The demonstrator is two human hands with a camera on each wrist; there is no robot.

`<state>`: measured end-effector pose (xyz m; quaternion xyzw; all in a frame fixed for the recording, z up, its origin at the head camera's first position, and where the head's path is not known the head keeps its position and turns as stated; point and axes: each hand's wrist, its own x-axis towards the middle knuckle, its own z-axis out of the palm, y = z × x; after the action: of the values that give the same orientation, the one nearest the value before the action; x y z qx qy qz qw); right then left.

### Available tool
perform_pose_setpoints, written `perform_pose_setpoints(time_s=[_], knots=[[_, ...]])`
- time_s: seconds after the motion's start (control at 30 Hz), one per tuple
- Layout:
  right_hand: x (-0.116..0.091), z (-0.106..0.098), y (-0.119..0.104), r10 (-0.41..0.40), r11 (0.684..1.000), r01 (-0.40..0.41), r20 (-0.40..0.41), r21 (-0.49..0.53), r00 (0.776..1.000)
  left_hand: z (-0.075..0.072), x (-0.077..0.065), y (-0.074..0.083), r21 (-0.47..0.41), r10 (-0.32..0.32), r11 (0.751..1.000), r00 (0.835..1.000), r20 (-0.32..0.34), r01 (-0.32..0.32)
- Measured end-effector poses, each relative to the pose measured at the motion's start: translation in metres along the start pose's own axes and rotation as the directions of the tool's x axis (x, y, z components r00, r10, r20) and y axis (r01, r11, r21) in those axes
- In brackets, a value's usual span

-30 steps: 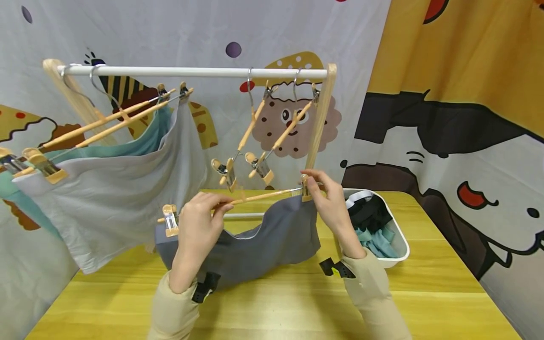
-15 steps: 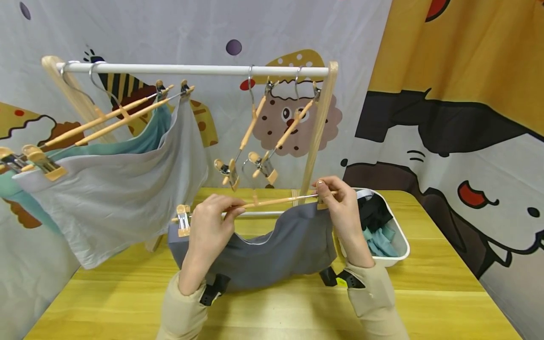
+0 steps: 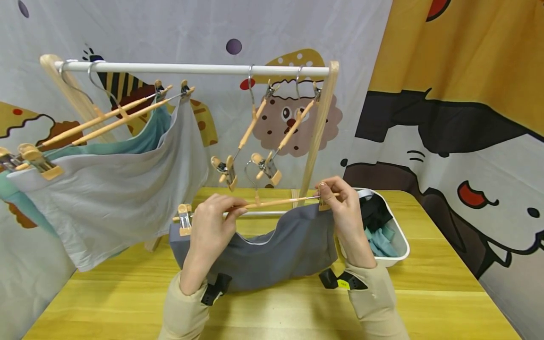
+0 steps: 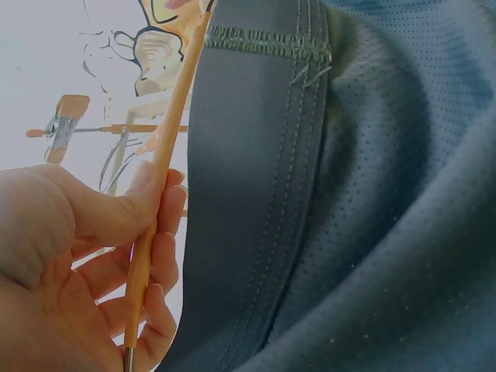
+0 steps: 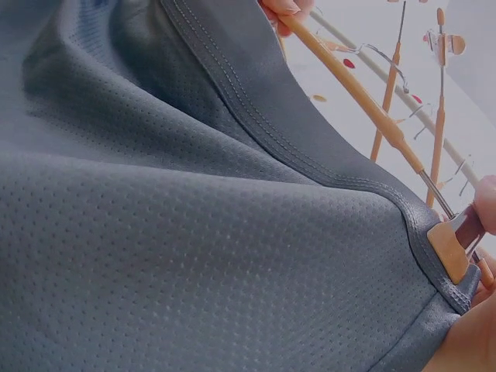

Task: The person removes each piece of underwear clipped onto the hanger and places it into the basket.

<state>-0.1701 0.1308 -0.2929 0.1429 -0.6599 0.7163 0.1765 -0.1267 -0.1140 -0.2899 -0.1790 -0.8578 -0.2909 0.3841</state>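
A dark grey garment [image 3: 280,257] with a stitched waistband hangs from a wooden clip hanger [image 3: 276,202] in front of the rack. My left hand [image 3: 212,224] pinches the hanger's bar left of its hook; the left wrist view shows the thumb and curled fingers round the bar [image 4: 163,170]. At the left end, a clip [image 3: 184,219] bites the waistband. My right hand [image 3: 346,215] pinches the clip at the right end. In the right wrist view that clip [image 5: 449,252] sits over the waistband's edge, and the cloth of the garment [image 5: 232,256] sags below the bar.
A white-railed rack [image 3: 191,69] stands behind. On its left hang a light grey garment [image 3: 123,193] and a teal one [image 3: 146,141]. Two bare clip hangers [image 3: 253,120] hang on its right. A white basket [image 3: 401,245] holding black and teal cloth stands right on the wooden table [image 3: 442,283].
Both hands have moved right and slightly down with the hanger and the dark grey garment, mostly in the first half second. The hanger's hook now shows upright below the rack's right-hand hangers.
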Motion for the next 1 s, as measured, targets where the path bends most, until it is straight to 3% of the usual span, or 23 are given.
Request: perform_pose_setpoints(time_s=[1.0], knots=[[-0.0011, -0.0022, 0.0009, -0.036, 0.997, 0.035, 0.016, 0.067, 0.999, -0.0009, -0.0003, 0.005, 0.025, -0.03, 0.999, 0.999, 0.013, 0.029]])
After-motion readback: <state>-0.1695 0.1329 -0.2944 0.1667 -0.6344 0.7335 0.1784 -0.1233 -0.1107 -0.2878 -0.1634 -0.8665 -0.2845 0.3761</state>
